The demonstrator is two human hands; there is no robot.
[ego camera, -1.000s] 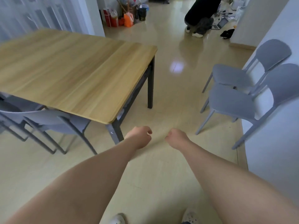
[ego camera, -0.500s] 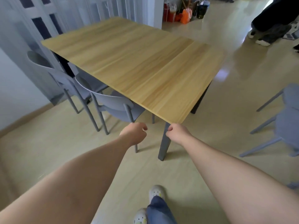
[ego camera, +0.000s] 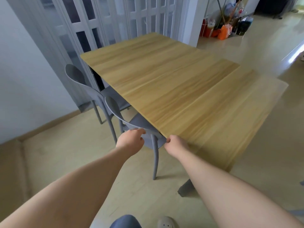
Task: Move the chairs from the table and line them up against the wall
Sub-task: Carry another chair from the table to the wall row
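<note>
Two grey chairs stand tucked under the left side of the wooden table. The near grey chair has its backrest toward me, and the far grey chair stands behind it by the folding door. My left hand curls its fingers over the near end of the near chair's backrest. My right hand is curled beside the table's near edge, just right of that chair's seat, and holds nothing that I can see.
A white wall with a skirting board runs along the left. A grey folding door stands behind the table. Bags and cleaning things are piled at the back right. A table leg stands near my feet.
My view has swung left from the chairs by the right wall to the table's left side. Both hands have moved forward, and the left one has reached the near chair's backrest.
</note>
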